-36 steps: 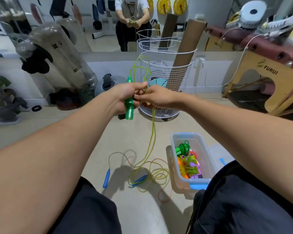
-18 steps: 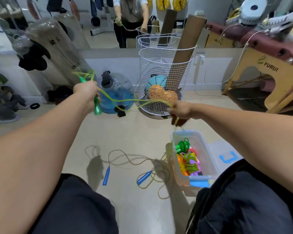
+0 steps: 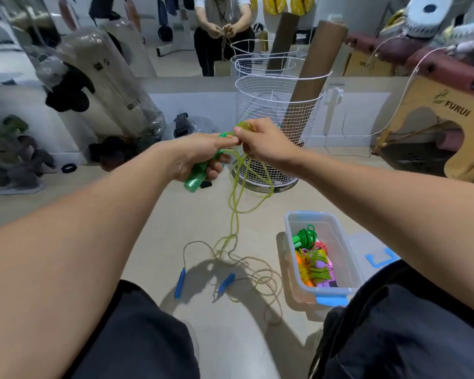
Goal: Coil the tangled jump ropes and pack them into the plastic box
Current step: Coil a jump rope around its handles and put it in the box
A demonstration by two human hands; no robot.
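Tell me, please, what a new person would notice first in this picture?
First, the two hands meeting at the centre: the left hand grips green handles while the right hand pinches the yellow-green rope hanging to the floor. Next, low on the right, the clear plastic box with bright coiled ropes inside, and the blue-handled rope on the floor.

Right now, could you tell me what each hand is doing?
Left hand: closed around the green handle.
Right hand: pinching the green rope at the left hand.

bright indoor | soft floor shadows | fisheye edges | slight blur
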